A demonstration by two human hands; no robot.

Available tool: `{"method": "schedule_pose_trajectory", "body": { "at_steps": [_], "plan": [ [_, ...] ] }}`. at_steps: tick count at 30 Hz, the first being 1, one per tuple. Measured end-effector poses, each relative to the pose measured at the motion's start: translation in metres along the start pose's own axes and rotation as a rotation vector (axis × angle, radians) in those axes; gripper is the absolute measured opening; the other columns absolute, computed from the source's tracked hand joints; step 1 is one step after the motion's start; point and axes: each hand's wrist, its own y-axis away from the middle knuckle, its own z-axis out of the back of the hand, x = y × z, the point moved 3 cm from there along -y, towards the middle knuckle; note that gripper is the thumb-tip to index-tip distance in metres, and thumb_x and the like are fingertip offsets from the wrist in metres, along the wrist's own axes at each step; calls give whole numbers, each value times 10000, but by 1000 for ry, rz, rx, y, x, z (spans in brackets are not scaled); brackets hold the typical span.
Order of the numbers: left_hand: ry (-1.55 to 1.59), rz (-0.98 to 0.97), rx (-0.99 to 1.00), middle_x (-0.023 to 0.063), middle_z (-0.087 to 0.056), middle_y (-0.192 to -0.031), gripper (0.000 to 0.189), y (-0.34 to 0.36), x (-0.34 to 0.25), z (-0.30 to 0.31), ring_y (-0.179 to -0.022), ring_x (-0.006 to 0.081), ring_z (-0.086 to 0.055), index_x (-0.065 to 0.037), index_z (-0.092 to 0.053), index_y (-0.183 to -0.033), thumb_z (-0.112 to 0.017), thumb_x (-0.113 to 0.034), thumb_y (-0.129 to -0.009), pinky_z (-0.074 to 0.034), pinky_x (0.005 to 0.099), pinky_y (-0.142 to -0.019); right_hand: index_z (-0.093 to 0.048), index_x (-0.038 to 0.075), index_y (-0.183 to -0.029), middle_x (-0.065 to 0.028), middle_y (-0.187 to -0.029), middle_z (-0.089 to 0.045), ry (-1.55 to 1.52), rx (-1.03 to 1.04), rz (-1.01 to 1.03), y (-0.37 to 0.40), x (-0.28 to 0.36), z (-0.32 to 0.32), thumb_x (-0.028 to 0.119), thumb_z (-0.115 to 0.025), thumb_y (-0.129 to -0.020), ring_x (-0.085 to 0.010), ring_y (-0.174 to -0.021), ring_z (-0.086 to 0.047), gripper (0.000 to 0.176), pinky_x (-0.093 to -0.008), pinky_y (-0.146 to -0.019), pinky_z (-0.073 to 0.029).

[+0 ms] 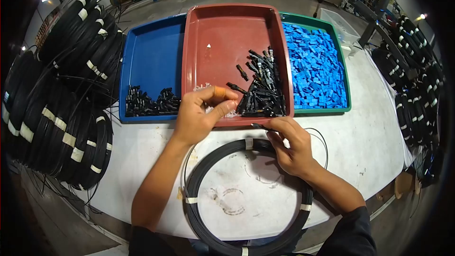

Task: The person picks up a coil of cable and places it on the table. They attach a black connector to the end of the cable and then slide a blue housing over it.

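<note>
My left hand, with orange tape round its index finger, is over the front of the red tray. Its thumb and index finger are pinched together; whatever lies between them is too small to make out. Several small whitish pieces lie in the tray behind that hand. At the tray's front edge, my right hand grips a slim black connector, its tip pointing left. Below both hands lies a coil of black cable, bound with white tape. A loose pile of black connectors fills the tray's right side.
A blue tray on the left holds more black connectors at its front. To the right, a green tray is full of blue plastic pieces. Stacks of taped cable coils stand left and right of the white table.
</note>
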Motion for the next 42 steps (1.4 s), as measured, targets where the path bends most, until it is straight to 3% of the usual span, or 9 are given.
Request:
{"method": "schedule_pose_trajectory", "body": {
  "at_steps": [7,8,11,15,17,24,32,38,42],
  "plan": [
    [236,10,-18,104,-758,-981,147,39,10,-29,-910,131,-712,54,-731,-1051,-739,4,-913,-570,270,-844,-685,46,-1096,-119,-945,-692,-37,-42,50,1,-5,1,-30,-700,-838,-310,-821,-640,269,-405,-711,-457],
    [235,-24,-32,107,-759,-983,140,41,12,-31,-901,131,-716,49,-731,-1045,-738,8,-911,-572,270,-843,-700,39,-1092,-92,-1017,-733,-2,-31,66,1,-5,3,-61,-711,-857,-225,-834,-674,255,-300,-623,-500],
    [195,-44,-12,107,-759,-980,132,43,12,-32,-906,133,-717,43,-729,-1033,-739,16,-905,-573,270,-846,-694,58,-1078,-98,-941,-698,-29,-67,130,0,0,3,-19,-727,-828,-290,-818,-636,264,-393,-714,-445],
    [196,-78,-4,131,-751,-978,130,46,15,-33,-888,150,-717,63,-707,-1032,-728,40,-905,-580,281,-851,-697,63,-1063,-90,-941,-702,11,-64,180,0,2,3,-13,-739,-822,-281,-814,-636,257,-389,-718,-442],
    [195,-97,-13,102,-761,-976,139,47,17,-33,-888,122,-710,40,-730,-1028,-743,25,-891,-563,267,-835,-705,39,-1026,-105,-953,-721,46,-58,182,0,3,5,-73,-764,-791,-275,-848,-681,267,-356,-737,-507],
    [126,-115,-73,80,-769,-935,138,49,17,-36,-824,96,-687,42,-754,-991,-770,25,-855,-544,246,-777,-712,39,-1005,-108,-950,-720,47,-35,172,-1,3,4,-76,-768,-782,-283,-858,-683,258,-364,-746,-509],
    [-278,-257,-121,86,-784,-837,125,51,0,-35,-687,92,-689,9,-796,-922,-792,16,-797,-548,237,-653,-722,61,-968,-44,-887,-684,159,-6,259,0,5,4,-67,-718,-725,-234,-795,-638,275,-362,-681,-413],
    [-331,-265,-77,84,-789,-836,106,52,-6,-37,-702,95,-715,13,-797,-902,-797,1,-797,-557,245,-639,-718,45,-968,-71,-884,-693,80,16,235,1,0,5,-142,-722,-687,-249,-779,-654,338,-351,-673,-461],
    [-335,-280,-31,99,-790,-856,270,52,2,-33,-745,106,-730,12,-781,-1028,-845,-2,-767,-568,248,-702,-712,28,-944,-79,-874,-691,56,40,196,1,-1,2,-150,-732,-702,-248,-784,-663,301,-339,-684,-495]
  ]
}}
